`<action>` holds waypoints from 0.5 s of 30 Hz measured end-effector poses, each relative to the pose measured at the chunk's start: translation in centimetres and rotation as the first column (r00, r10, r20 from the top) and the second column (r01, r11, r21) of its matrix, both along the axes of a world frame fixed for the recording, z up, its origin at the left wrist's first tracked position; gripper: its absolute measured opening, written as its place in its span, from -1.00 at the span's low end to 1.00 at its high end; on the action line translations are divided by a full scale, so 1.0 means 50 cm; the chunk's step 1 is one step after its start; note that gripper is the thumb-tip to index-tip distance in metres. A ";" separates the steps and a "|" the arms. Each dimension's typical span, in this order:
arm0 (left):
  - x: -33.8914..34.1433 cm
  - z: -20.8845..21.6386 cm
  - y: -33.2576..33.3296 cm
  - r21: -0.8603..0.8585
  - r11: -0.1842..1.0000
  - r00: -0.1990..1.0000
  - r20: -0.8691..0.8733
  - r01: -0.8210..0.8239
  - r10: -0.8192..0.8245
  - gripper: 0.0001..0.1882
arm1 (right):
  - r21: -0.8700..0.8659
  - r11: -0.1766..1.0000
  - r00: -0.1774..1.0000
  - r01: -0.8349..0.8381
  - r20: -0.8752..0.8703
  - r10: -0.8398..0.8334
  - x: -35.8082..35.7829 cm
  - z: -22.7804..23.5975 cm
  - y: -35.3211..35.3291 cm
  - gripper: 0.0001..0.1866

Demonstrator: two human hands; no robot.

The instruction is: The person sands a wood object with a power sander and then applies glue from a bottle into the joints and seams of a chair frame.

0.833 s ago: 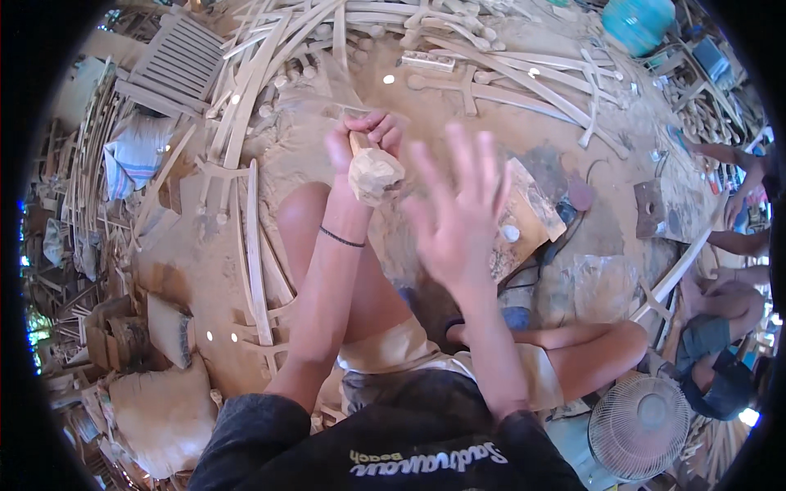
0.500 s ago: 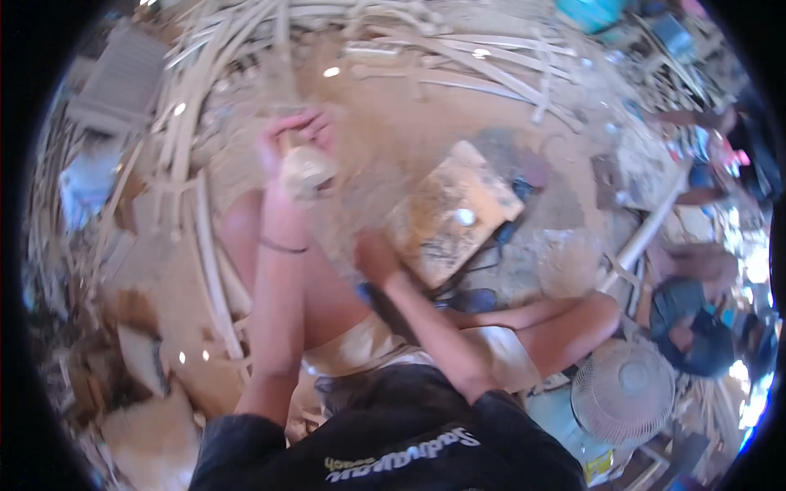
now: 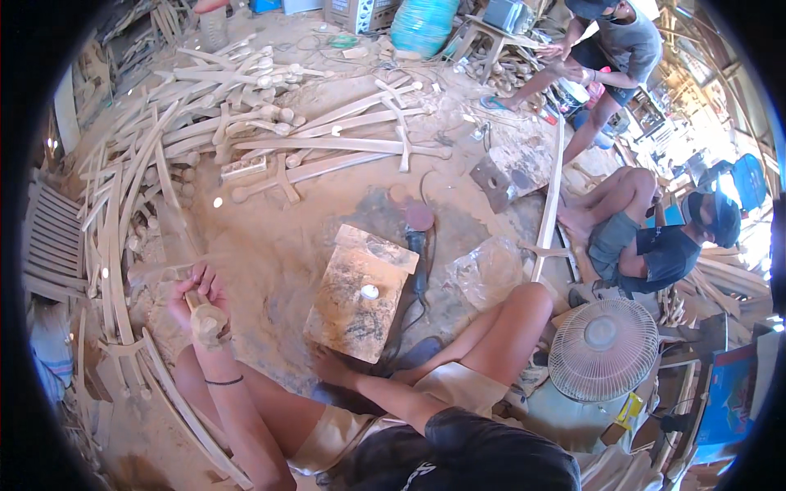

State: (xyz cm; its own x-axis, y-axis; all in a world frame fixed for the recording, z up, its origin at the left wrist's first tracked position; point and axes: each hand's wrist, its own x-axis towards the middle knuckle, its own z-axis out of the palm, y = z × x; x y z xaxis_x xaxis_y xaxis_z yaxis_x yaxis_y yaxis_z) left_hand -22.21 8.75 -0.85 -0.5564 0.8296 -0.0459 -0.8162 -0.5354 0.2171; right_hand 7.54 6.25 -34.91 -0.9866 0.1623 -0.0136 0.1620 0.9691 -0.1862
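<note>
My left hand (image 3: 196, 293) is closed around the grip of a wooden sword (image 3: 210, 322), its rounded pommel toward me. The sword's crossguard and blade point away beyond my fingers, and the blade looks smeared. Low beside my crossed legs, my right hand (image 3: 329, 368) rests close to the near edge of a dusty wooden block (image 3: 330, 312). Shadow hides its fingers, so I cannot tell whether they hold anything. A small white round thing (image 3: 369, 291) sits on top of the block.
Unfinished wooden swords (image 3: 344, 155) lie piled ahead and to the left. An angle grinder (image 3: 419, 245) with its cord lies right of the block. A fan (image 3: 604, 350) stands at my right. Two people sit nearby, one in a dark cap (image 3: 714, 217). A clear plastic bag (image 3: 491, 274) lies on the dusty floor.
The view has swung, bringing the co-workers and far pile into sight. My left hand, still holding the sword, now appears farther left and lower. My right hand stays near the block.
</note>
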 end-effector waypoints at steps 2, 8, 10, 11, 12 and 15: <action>-0.004 0.008 -0.008 -0.021 1.000 1.000 -0.021 0.004 -0.004 -0.80 | 0.020 0.999 0.991 -0.043 0.124 0.040 -0.014 0.031 -0.005 -0.64; 0.025 0.019 0.011 -0.074 0.997 0.999 -0.033 -0.018 0.016 -0.82 | 0.113 0.989 0.988 0.091 0.112 -0.104 0.004 0.023 -0.013 -0.60; 0.031 0.013 0.021 -0.090 0.996 0.999 -0.034 0.001 -0.004 -0.82 | 0.054 0.981 0.981 0.187 0.042 -0.190 0.022 0.009 -0.018 -0.58; 0.031 0.012 0.023 -0.101 0.995 0.999 -0.038 0.007 -0.011 -0.82 | 0.018 0.973 0.973 0.230 0.006 -0.230 0.024 0.007 -0.019 -0.57; 0.033 0.010 0.026 -0.113 0.994 0.999 -0.044 0.000 -0.005 -0.83 | 0.019 0.982 0.981 0.188 0.050 -0.188 0.028 0.003 -0.016 -0.57; 0.032 0.010 0.025 -0.142 0.989 0.997 -0.068 -0.030 0.021 -0.84 | 0.045 0.997 0.988 0.065 0.140 -0.071 0.030 0.011 -0.004 -0.54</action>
